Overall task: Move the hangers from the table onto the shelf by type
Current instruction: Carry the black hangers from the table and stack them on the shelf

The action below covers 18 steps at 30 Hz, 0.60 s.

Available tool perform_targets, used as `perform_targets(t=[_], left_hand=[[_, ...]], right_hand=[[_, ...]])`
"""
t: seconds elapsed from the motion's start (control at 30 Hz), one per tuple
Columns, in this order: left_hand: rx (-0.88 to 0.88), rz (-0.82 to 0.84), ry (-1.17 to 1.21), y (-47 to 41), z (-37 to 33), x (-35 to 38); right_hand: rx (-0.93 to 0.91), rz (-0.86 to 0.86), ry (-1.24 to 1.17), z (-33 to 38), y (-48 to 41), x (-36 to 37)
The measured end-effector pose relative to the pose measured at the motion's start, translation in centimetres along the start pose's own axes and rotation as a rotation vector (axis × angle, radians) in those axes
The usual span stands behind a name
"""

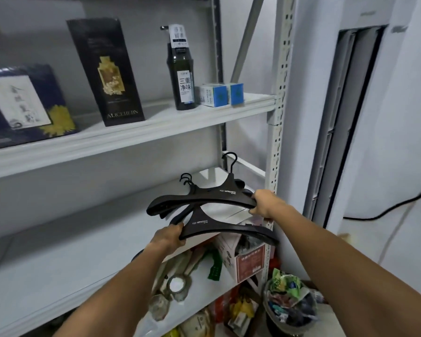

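L hand curls round the L tip of the near black hanger, R hand grips the R tip of the far hanger, both just above the mid shelf; advise lowering flat, hooks rearward, onto same-type stack.

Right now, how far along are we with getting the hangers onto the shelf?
Some black hangers seem stacked on the middle shelf. In hand: the right hand grips the top hanger, the left hand grips the front hanger at the shelf's edge. The table is out of view, so the remainder is unknown.
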<state>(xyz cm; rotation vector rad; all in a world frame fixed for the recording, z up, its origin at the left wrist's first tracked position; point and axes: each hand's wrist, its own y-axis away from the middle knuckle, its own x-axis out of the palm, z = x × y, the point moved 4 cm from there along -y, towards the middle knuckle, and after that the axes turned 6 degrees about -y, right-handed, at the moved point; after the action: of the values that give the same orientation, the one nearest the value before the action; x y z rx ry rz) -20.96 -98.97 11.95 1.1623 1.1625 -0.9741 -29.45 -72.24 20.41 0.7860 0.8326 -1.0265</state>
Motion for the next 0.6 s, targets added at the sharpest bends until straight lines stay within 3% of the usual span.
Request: perform_targets(t=[0.6], left_hand=[[-0.239,0.070,0.047,-13.8,-4.7,2.3]], right_hand=[[-0.175,0.151,-0.062,-0.9,-19.1,-3.3]])
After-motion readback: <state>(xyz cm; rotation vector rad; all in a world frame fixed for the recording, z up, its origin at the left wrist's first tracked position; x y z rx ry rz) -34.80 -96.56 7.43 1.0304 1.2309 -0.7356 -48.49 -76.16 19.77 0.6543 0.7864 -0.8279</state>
